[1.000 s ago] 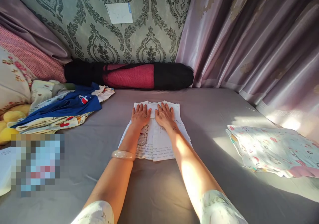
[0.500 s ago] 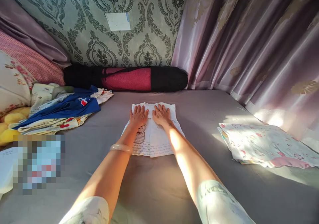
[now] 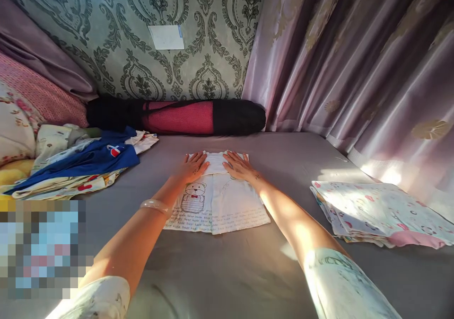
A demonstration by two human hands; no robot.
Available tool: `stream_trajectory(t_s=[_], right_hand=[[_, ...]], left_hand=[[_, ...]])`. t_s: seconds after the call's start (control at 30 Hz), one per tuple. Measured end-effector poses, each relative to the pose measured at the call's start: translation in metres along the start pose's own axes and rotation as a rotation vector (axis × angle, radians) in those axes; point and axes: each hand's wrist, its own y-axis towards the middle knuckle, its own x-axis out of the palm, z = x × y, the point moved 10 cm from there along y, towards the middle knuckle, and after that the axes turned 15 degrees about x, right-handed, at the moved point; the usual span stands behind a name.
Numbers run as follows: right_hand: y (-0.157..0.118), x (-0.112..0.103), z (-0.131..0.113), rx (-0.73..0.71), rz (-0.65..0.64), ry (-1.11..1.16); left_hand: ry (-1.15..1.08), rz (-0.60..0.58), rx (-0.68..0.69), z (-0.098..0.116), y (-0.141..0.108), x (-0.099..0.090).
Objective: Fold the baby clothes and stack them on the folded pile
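a white garment [image 3: 220, 200] lies flat on the grey-covered bed [image 3: 213, 276], straight ahead of the person, with its neck end away from them and its wider hem near. the left hand [image 3: 194, 166] rests palm down on its upper left part and the right hand [image 3: 241, 166] on its upper right; on both, the fingers are stretched out and slightly apart, pressed on the cloth and clamped on nothing. a seam runs across just below the hands, and a line runs down the middle to the hem. left of that line a bear is drawn rising out of a pocket-shaped outline, with rows of lettering below. a pale bracelet [image 3: 156, 207] circles the left wrist area.

along the wall lies a long closed bag [image 3: 177, 117], black at both ends with a red mesh panel between; i cannot tell what is in it. to the left, a loose heap of clothes has a blue garment [image 3: 88, 158] on top of cream printed ones, beside a yellow soft thing [image 3: 16, 168]. to the right, well apart from the white garment, sits a folded stack of printed cloth [image 3: 376, 210] with a pink patch at its near edge. the lower left corner is pixelated, so whatever lies there is unreadable.
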Motion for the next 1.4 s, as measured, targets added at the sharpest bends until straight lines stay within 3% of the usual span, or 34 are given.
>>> stream_trajectory(t_s=[0.23,0.5,0.77,0.93,1.03,1.17,1.4], right_hand=[[0.001,-0.001,0.0,-0.006,-0.043,0.035],[-0.002,-0.002,0.03,-0.022,-0.079,0.014],[0.0,0.002,0.03,-0.011,-0.067,-0.001],[-0.006,-0.006,0.029,0.029,-0.02,0.0],[-0.023,-0.013,0.023,0.016,0.018,0.035],[-0.06,-0.008,0.013,-0.026,-0.028,0.019],[-0.128,-0.009,0.025,-0.041,-0.068,0.057]], left_hand=[[-0.038,-0.039,-0.002,-0.004,-0.003,-0.002],[-0.09,-0.069,0.046,-0.026,-0.029,-0.005],[-0.051,-0.042,0.058,-0.027,-0.026,0.0],[0.057,0.065,-0.046,-0.026,-0.036,-0.021],[0.085,0.09,-0.051,-0.01,-0.054,-0.036],[0.057,0.049,-0.048,0.011,-0.087,-0.041],[-0.094,0.037,-0.284,0.005,-0.153,-0.038]])
